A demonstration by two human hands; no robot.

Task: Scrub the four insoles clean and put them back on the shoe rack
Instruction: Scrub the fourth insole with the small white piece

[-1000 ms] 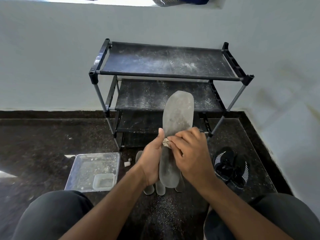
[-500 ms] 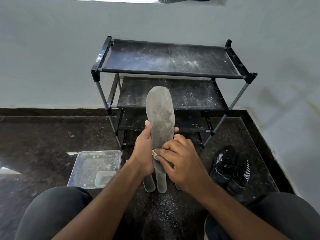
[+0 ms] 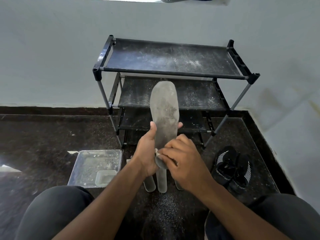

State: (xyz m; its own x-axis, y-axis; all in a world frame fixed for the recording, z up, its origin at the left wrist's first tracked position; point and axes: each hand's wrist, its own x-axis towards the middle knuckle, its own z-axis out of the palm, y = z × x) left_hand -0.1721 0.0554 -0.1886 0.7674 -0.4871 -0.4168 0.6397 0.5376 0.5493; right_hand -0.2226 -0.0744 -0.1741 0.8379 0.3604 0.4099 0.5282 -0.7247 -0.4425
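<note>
The left hand (image 3: 147, 149) grips a dusty grey foam insole (image 3: 165, 113) upright at frame centre, toe pointing to twelve o'clock. The right hand's (image 3: 183, 163) fingers (image 3: 170, 149) pinch a small pale scrubbing pad (image 3: 156, 152) against its heel. Three more grey insoles (image 3: 161, 181) lie on the floor beneath; the black powder-dusted shoe rack (image 3: 169, 59) stands behind.

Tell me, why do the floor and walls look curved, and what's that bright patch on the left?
Head view: the wide-angle lens bows the wall base and the shoe rack; the bright patch is glare on the glossy dark floor. The held insole looks sharp; the right hand is slightly soft.
</note>
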